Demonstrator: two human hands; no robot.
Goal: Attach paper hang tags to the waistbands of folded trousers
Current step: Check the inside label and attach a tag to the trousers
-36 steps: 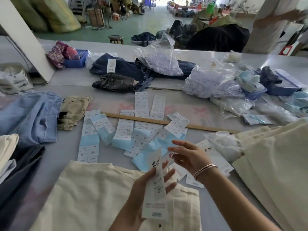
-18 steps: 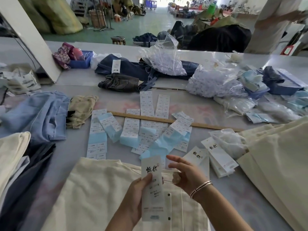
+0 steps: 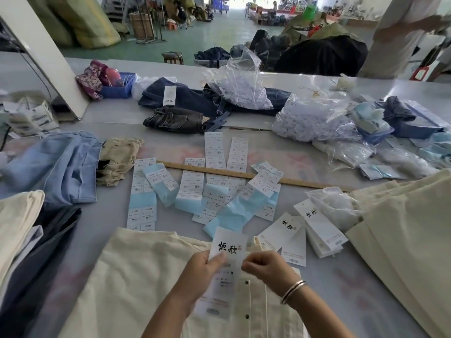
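**Tag held over the cream waistband, not yet fixed**

Your left hand (image 3: 207, 267) gripped the paper hang tag (image 3: 225, 262) by its left edge, thumb on the printed face. Your right hand (image 3: 264, 267) had its fingers curled in at the tag's right edge, apparently pinching it or something small against it; a fastener could not be made out. The tag stood just above the cream folded trousers (image 3: 136, 276), which lay directly under both hands with the buttoned placket below your right wrist.

To do this step well, you would likely have wanted the tag's top end brought down to the waistband beyond your fingertips, the cloth kept flat, and the printed side kept facing up.

Containers, as placed from your hands:
- Just right of the right hand, spare hang tags (image 3: 319, 230) lay loose on the bench (image 3: 280, 154).
- Further right, a small clear bag (image 3: 334, 206) held something white; contents unclear.
- Well ahead and right, larger clear plastic bags (image 3: 314, 120) were full of small pale pieces.
- Far ahead and left, a blue tray (image 3: 119, 87) held patterned cloth items.
- Ahead of both hands, label sheets (image 3: 190, 189) lay spread beside a wooden ruler (image 3: 244, 175).
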